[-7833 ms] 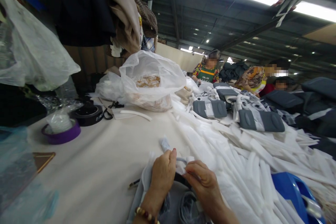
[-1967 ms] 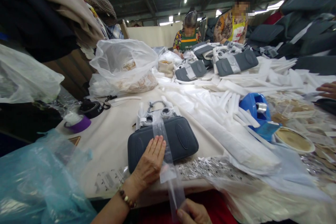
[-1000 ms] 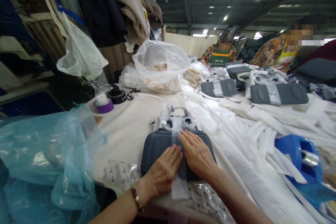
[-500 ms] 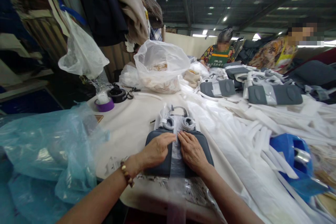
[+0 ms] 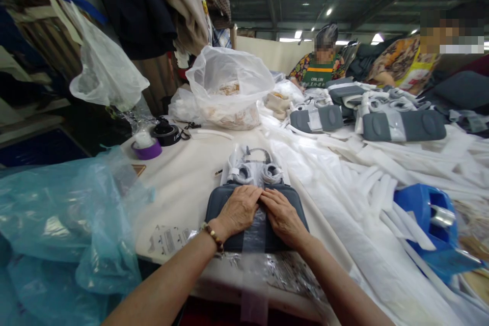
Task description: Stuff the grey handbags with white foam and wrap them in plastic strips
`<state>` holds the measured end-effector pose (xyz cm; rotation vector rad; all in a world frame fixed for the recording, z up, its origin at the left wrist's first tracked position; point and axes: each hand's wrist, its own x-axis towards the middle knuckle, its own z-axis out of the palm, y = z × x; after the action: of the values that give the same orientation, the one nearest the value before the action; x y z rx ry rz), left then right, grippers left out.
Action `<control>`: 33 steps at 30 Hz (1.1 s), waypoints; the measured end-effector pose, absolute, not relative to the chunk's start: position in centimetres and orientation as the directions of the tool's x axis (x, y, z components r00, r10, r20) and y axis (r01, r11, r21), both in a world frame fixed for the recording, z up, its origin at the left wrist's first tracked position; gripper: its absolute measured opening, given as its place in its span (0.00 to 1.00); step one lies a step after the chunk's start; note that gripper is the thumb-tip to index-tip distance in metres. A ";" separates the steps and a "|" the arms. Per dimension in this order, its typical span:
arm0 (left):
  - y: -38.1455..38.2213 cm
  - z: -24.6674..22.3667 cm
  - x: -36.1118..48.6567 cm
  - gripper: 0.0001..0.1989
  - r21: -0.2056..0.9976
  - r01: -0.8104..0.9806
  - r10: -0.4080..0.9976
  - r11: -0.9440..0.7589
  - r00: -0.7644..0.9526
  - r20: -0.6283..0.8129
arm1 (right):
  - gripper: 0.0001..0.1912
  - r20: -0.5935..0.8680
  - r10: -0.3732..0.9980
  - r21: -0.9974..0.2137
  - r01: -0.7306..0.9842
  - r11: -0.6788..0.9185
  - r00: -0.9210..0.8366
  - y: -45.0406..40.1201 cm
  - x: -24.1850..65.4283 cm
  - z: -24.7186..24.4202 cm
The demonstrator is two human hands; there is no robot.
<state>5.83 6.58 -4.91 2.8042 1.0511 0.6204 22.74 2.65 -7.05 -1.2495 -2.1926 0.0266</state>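
Observation:
A dark grey padded bag [image 5: 219,202] lies flat near the table's front edge, with wrapped straps [image 5: 272,173] at its far end. A clear plastic strip [image 5: 254,234] runs down its middle and hangs over the edge. My left hand [image 5: 239,209] rests flat on the bag's left half and the strip, fingers stretched out. On the right side of the strip lies my right hand [image 5: 281,213], also flat, its fingertips touching those of the left. Neither hand grips anything.
A purple tape roll [image 5: 146,148] and a black one [image 5: 166,134] sit back left. Blue plastic [image 5: 69,214] covers the left. At the right is a blue tape dispenser [image 5: 428,224]; more grey bags [image 5: 405,126] lie behind. Two people stand across the table.
My left hand has turned and settled flatter on the bag, its fingers now pointing forward beside the right hand's. The right hand stays on the strip. The view has shifted slightly.

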 end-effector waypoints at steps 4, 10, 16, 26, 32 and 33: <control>6.7 -5.0 5.8 0.15 0.219 0.612 0.647 -0.760 0.683 0.338 | 0.23 0.523 0.754 -0.354 0.703 0.617 -0.398 0.8 23.9 -6.9; 7.0 -5.2 5.8 0.14 0.262 0.614 0.666 -0.744 0.658 0.350 | 0.27 0.397 0.843 -0.365 0.781 0.507 -0.362 -0.2 23.1 -6.2; 7.0 -5.3 5.7 0.16 0.291 0.611 0.675 -0.736 0.630 0.383 | 0.22 0.461 0.865 -0.387 0.832 0.398 -0.199 0.6 21.4 -6.6; 7.0 -6.0 5.4 0.16 0.246 0.555 0.591 -0.795 0.615 0.522 | 0.10 0.606 0.784 -0.434 0.772 0.464 -0.131 0.7 21.6 -7.8; 6.8 -5.9 5.5 0.17 0.174 0.545 0.551 -0.820 0.673 0.494 | 0.11 0.562 0.810 -0.460 0.751 0.474 -0.167 0.6 21.8 -7.5; 6.8 -5.9 5.6 0.17 0.172 0.548 0.555 -0.819 0.679 0.481 | 0.11 0.553 0.815 -0.466 0.747 0.474 -0.173 0.6 21.9 -7.4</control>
<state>5.57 6.79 -5.88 2.8657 0.9411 0.8288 21.89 0.61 -7.43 -1.2978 -1.9422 0.1104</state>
